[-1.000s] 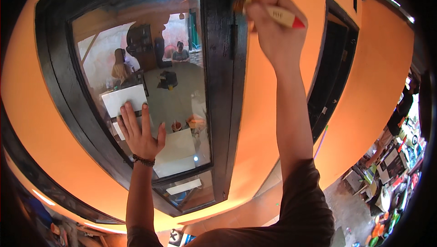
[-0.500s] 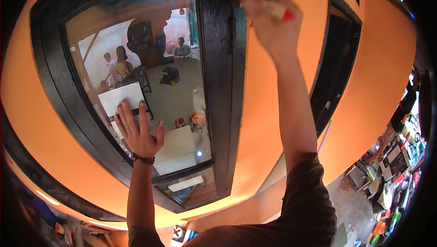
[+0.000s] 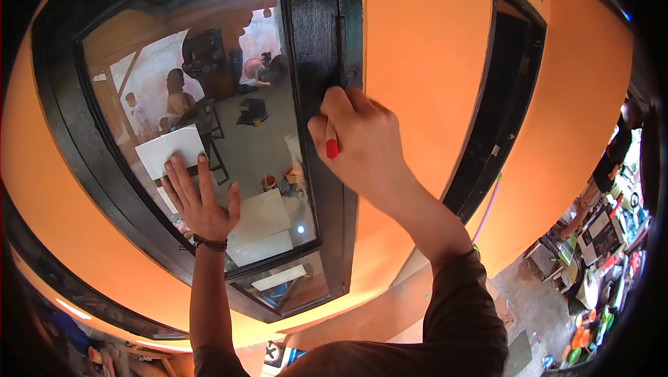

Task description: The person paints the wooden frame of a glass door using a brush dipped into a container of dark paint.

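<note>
My right hand (image 3: 372, 147) is closed around a paintbrush (image 3: 332, 145). Its wooden handle with a red end points down toward me, and the bristles are hidden behind my fingers. The hand is at the right upright of the glossy black window frame (image 3: 313, 36). My left hand (image 3: 205, 213) lies flat with fingers spread against the glass pane (image 3: 261, 147), a dark beaded bracelet on its wrist. By its fingertips a white rectangular sheet (image 3: 163, 149) shows in the glass; I cannot tell whether it is on, behind or mirrored in it.
An orange wall (image 3: 417, 50) surrounds the frame. Farther right is a second black-framed opening (image 3: 497, 99), with a thin purple stick (image 3: 488, 209) beside it. Mixed goods (image 3: 591, 286) crowd the far right, near a partly visible person. People and furniture show in the glass.
My right hand has moved down and left with the paintbrush, from the frame's upper right to its middle height. My left hand stays flat on the glass. The view has shifted slightly.
</note>
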### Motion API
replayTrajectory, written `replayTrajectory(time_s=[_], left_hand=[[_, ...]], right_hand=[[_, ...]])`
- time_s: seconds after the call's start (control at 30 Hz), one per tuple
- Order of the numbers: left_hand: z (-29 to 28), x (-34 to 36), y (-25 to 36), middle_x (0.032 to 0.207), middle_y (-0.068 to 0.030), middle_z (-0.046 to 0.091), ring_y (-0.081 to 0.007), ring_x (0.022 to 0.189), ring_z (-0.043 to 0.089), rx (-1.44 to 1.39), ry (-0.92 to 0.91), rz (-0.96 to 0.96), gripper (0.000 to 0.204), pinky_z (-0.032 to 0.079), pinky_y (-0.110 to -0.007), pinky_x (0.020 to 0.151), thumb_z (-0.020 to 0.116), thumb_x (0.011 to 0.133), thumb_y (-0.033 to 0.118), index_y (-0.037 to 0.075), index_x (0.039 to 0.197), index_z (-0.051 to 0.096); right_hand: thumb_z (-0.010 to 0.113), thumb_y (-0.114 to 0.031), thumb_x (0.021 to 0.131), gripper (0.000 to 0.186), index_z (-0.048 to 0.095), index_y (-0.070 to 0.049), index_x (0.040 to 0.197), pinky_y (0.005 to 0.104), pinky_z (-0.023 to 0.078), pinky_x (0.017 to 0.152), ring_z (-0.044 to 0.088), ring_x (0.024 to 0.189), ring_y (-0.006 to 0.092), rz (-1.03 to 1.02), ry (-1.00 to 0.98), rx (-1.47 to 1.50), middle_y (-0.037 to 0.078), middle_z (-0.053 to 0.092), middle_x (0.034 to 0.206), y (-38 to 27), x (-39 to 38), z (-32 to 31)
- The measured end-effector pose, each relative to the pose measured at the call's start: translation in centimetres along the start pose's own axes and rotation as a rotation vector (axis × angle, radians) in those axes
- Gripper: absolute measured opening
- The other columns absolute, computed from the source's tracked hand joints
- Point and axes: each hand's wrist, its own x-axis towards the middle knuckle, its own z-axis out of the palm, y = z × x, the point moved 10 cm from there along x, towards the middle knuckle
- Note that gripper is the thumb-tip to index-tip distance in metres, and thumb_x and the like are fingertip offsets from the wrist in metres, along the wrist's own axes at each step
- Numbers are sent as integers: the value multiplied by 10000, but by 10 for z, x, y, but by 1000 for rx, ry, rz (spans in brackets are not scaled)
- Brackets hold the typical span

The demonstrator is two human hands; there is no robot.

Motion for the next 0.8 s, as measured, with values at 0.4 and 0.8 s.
replayTrajectory(time_s=[0.4, 0.8], left_hand=[[1, -2, -1, 1485, -276, 262, -455, 1379, 237, -39, -18, -6, 648, 155, -562, 1110, 528, 869, 397, 43, 1400, 417], [2, 0, 0, 1466, -284, 295, -442, 1377, 255, -9, 4, -12, 629, 178, -559, 1108, 523, 862, 401, 67, 1390, 446]], right_hand=[[663, 4, 729, 94, 585, -25, 774, 269, 466, 536, 603, 591, 203, 82, -100, 239, 113, 624, 691, 29, 15, -21], [669, 6, 779, 72, 598, -6, 779, 210, 452, 566, 532, 592, 40, 289, 60, 761, 17, 591, 633, 71, -4, -28]])
